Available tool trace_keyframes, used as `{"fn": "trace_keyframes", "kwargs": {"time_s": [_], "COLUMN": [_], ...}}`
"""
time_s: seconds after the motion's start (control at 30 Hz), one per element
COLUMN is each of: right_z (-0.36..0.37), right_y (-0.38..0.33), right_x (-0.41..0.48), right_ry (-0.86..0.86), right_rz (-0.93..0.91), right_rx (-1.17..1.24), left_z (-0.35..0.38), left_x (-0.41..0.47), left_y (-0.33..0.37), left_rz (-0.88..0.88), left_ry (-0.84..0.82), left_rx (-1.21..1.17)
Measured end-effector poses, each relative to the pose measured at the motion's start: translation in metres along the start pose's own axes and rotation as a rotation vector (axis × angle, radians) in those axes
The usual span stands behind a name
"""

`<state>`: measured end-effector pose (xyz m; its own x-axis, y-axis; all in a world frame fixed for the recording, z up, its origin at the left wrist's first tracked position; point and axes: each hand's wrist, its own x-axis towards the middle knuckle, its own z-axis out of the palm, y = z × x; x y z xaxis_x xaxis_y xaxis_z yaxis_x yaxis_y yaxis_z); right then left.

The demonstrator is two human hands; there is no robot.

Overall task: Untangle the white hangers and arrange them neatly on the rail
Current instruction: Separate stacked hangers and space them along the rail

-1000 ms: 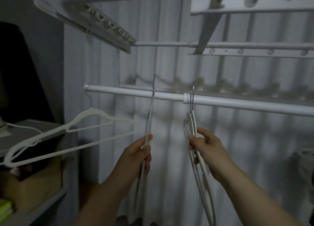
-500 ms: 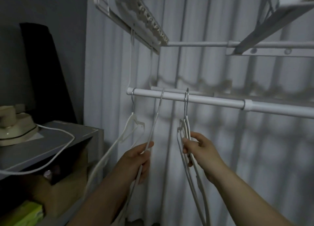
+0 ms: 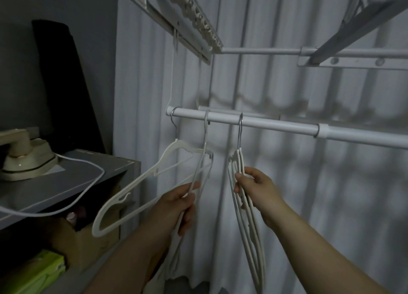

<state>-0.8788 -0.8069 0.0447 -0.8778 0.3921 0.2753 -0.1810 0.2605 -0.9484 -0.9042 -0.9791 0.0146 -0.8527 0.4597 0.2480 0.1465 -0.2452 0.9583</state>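
Observation:
A white rail (image 3: 276, 124) runs across the middle, in front of a white curtain. Three groups of white hangers hang from it by metal hooks. The leftmost hanger (image 3: 141, 183) hangs at the rail's end, swung out to the left. My left hand (image 3: 176, 205) grips the arm of the middle hanger (image 3: 204, 152), which hangs edge-on. My right hand (image 3: 256, 190) pinches the bunch of hangers (image 3: 247, 227) to the right, just below their shared hook.
A grey shelf (image 3: 77, 183) at the left carries a cream iron (image 3: 24, 159) with a white cord (image 3: 88, 190). Below it sit a cardboard box (image 3: 88, 245) and a green pack (image 3: 37, 274). A white drying rack (image 3: 194, 28) hangs overhead.
The view has moved closer and turned left. The leftmost hanger swung in, then back out to the left. Both hands keep their grips and have slid the hangers left along the rail.

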Motion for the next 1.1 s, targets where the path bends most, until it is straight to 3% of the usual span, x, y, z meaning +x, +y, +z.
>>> {"fn": "trace_keyframes", "kwargs": {"time_s": [0.57, 0.93, 1.1], "right_z": [0.022, 0.031, 0.034], "right_y": [-0.009, -0.019, -0.018], "right_x": [0.001, 0.0, 0.001], "right_ry": [-0.004, -0.002, -0.018], "right_rz": [0.01, 0.049, 0.06], "right_rx": [-0.031, -0.061, -0.064], "left_z": [-0.031, -0.025, -0.023], "left_x": [0.003, 0.004, -0.007], "left_y": [-0.003, 0.002, 0.01], "left_rz": [0.052, 0.007, -0.037], "left_ry": [0.046, -0.015, 0.041], "left_rx": [0.047, 0.08, 0.137]}}
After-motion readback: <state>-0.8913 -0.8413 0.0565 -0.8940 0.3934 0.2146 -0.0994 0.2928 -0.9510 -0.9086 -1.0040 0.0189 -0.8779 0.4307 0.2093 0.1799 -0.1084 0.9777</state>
